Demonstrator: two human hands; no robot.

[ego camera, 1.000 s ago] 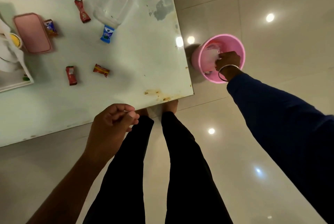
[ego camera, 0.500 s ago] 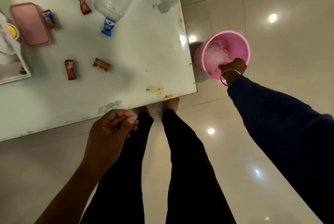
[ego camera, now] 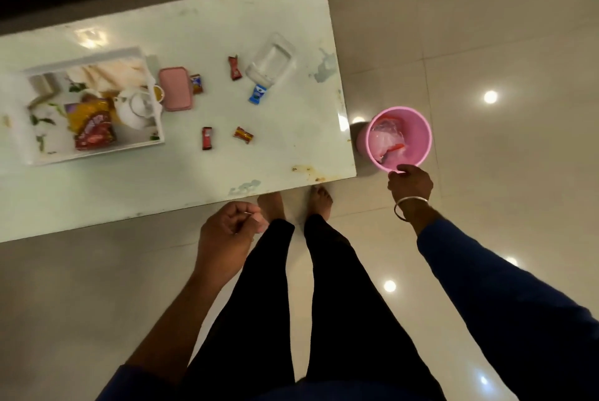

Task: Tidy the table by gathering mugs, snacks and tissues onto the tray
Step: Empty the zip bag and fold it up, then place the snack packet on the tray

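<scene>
Your right hand (ego camera: pixel 410 183) holds a curled grip at the pink bin's (ego camera: pixel 418 128) near rim; whether it touches is unclear. Your left hand (ego camera: pixel 227 229) is fisted, empty. Wrapped candies (ego camera: pixel 243 135) lie loose on the surface (ego camera: pixel 194 180) beside the tray (ego camera: pixel 97 151).

White tray (ego camera: pixel 152 99) holds mug (ego camera: pixel 137 107) and snack packet (ego camera: pixel 94 128); candies (ego camera: pixel 243 135) lie scattered beside.

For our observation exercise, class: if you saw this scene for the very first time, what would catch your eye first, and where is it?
Probably the bright pink bin on the floor off the table's right end, with the right hand at its near rim. Next, the white tray at the table's left, holding a white mug and a red-and-yellow snack packet. Small wrapped sweets lie scattered on the white table between them.
</scene>
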